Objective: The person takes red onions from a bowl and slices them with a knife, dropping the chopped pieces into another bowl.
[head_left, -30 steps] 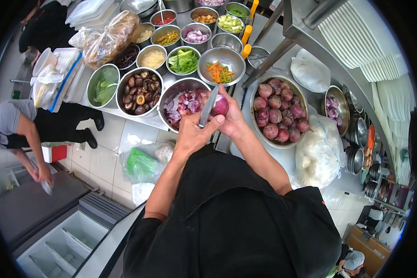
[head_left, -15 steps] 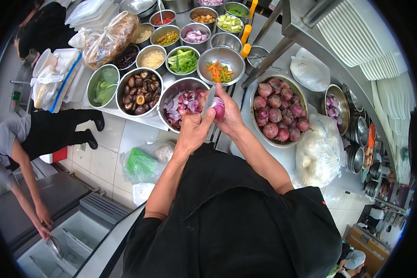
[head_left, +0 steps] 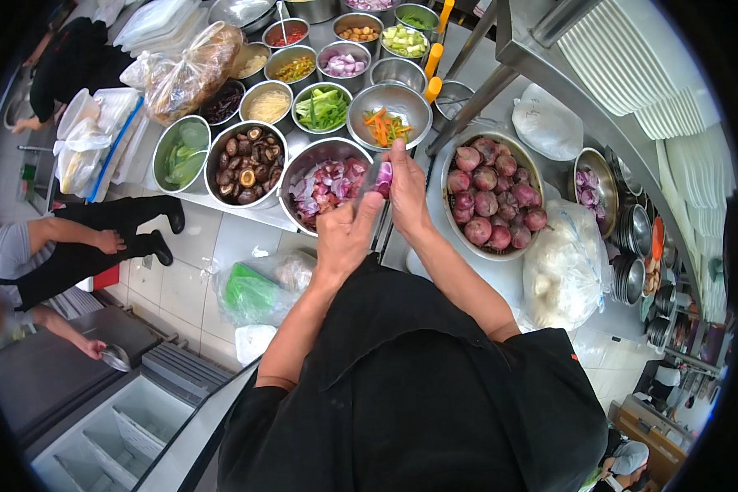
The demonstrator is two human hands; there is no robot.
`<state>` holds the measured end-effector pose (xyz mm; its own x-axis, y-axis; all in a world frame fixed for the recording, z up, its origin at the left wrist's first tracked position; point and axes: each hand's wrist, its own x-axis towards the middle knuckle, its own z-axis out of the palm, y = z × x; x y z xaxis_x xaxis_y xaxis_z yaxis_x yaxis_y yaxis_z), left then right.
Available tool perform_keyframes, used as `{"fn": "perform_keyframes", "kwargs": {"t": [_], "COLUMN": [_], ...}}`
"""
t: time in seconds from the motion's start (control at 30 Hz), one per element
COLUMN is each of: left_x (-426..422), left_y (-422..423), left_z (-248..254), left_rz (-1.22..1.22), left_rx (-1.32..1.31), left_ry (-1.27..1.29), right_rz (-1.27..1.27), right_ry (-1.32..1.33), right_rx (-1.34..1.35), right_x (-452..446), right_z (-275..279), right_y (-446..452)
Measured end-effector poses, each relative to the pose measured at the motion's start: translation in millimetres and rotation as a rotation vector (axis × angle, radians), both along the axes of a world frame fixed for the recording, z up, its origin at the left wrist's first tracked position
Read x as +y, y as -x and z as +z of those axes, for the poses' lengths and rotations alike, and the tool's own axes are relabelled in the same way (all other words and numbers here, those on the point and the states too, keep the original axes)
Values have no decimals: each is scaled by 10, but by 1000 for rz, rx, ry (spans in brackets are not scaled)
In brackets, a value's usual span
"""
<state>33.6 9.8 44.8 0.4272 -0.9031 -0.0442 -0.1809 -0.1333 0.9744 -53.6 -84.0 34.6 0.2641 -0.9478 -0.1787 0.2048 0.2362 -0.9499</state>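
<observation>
My left hand (head_left: 344,234) is closed around a knife (head_left: 370,180), its blade tilted up and lying against a peeled red onion (head_left: 384,178). The fingers of my right hand (head_left: 407,193) are wrapped round that onion, partly hiding it. Just beyond and to the left of the blade is a metal pot (head_left: 285,197) holding cut red onion pieces (head_left: 330,185). A wide metal basin of whole red onions (head_left: 498,195) sits to the right of my right hand. Sliced carrot and green vegetable strips (head_left: 385,127) lie in a metal bowl (head_left: 414,105) just beyond my fingertips.
Several pots stand along the counter, among them mushrooms (head_left: 247,164) and green vegetable pieces (head_left: 321,109). A shelf post (head_left: 476,107) rises at the right, near stacked plates (head_left: 611,57). At the left, another person's hand (head_left: 95,349) holds a metal dish above an open chest (head_left: 152,410).
The knife and onion have shifted slightly, with the onion turned and more hidden behind the blade. At the left, the other person has lifted the metal dish out of the chest.
</observation>
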Motion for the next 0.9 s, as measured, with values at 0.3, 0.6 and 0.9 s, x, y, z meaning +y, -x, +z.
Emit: {"fn": "perform_keyframes", "kwargs": {"t": [0.3,0.6,0.9], "left_x": [80,38,33], "left_y": [-105,-535,-414], "left_z": [111,-57,-79], "left_rz": [34,54,-46], "left_rx": [-120,-539,-67], "left_ry": [46,-395,-139], "right_rz": [18,253,359], "right_ry": [-300,-602,-573], "right_rx": [-183,-468,-620], "right_x": [-52,-106,-66], "right_z": [73,-52,-148], "right_y": [58,151,113]}}
